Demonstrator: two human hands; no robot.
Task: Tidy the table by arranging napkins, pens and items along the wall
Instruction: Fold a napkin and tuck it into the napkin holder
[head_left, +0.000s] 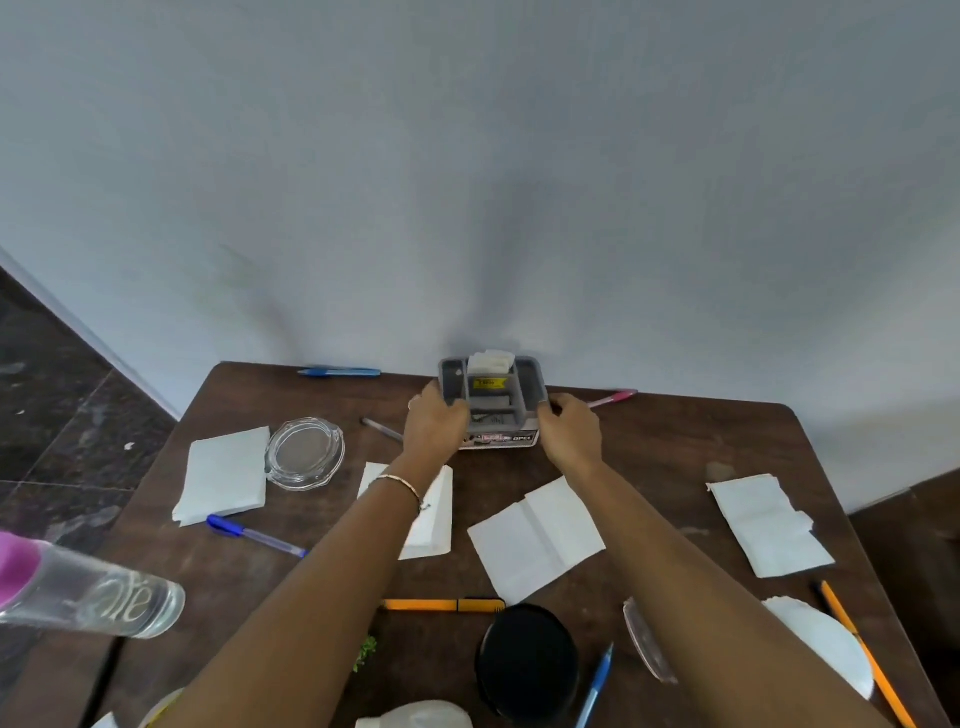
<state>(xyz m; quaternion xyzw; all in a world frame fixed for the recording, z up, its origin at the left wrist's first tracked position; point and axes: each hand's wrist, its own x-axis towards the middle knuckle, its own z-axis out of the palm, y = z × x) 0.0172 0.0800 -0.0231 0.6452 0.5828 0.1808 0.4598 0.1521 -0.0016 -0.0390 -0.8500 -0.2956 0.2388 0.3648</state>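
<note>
Grey plastic holder (491, 400) sits at the far edge of the table (675, 452), close against the wall, with a wad of white napkins standing in its back compartment. Both hands grip it: the left hand (436, 423) curls round its left side and the right hand (569, 426) round its right side.

Along the wall beside it lie a blue pen (340, 371) to the left and a pink pen (613, 398) to the right, so that strip looks begun.

Most of the work seems left. Loose paper is spread over the middle of the table:
- a folded napkin (223, 480) by a glass ashtray (305, 453)
- a second napkin (434, 525), partly under the left forearm
- an unfolded napkin (535, 540) in the centre
- a crumpled napkin (769, 525) at the right

A clear pen (382, 429), a blue-capped pen (254, 535), an orange pen (441, 605), a light-blue pen (597, 680) and a long orange pen (862, 649) lie scattered away from the wall.

Nearer the person are a black round tub (527, 660), a white plate (826, 644) and a clear bottle (88, 592).
</note>
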